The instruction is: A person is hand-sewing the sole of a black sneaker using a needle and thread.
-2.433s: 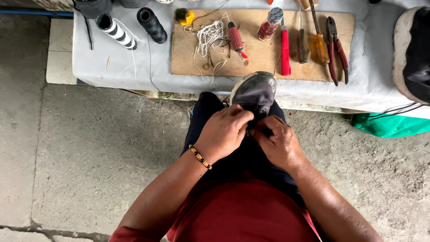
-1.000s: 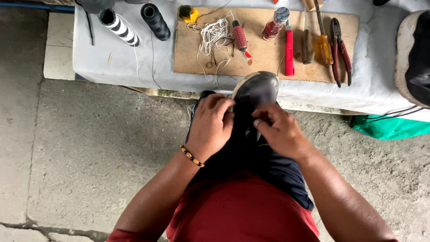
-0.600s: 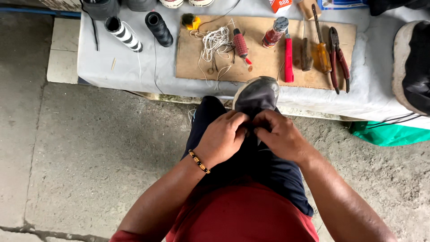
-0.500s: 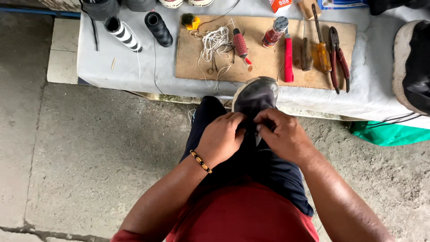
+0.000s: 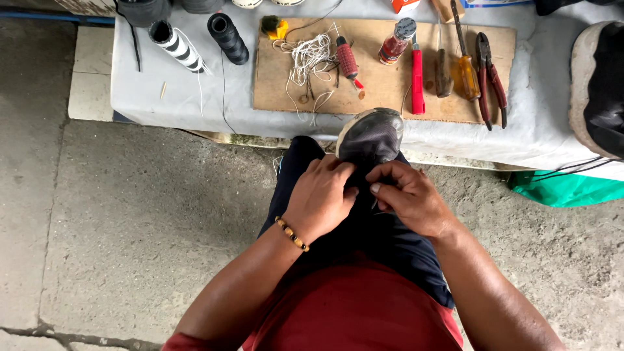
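Our left hand (image 5: 320, 198) has its fingers (image 5: 338, 170) curled down tight on the dark shoe (image 5: 370, 135) that rests on our lap, toe pointing away toward the worktop (image 5: 195, 107). Our right hand (image 5: 406, 198) pinches thumb and forefinger together at the shoe's near edge; whether they hold a needle or thread we cannot tell. A beaded bracelet (image 5: 292, 234) circles the left wrist.

Beyond the shoe, the low worktop is draped in pale grey cloth, smooth and a little stained. On it lies a flat brown board (image 5: 383, 84) carrying a tangle of white cord (image 5: 309, 58), a red-handled awl (image 5: 348, 60), a small bottle (image 5: 396, 40) of reddish liquid, a red-handled tool (image 5: 416, 81), a yellow-handled screwdriver (image 5: 466, 68) and red-handled pliers (image 5: 491, 78). Left of the board lie a black thread spool (image 5: 227, 38) and a black-and-white striped one (image 5: 175, 44). Another dark shoe with a pale sole (image 5: 598, 84) sits at the right edge.

The floor (image 5: 130, 221) is rough grey concrete, cracked near our left.
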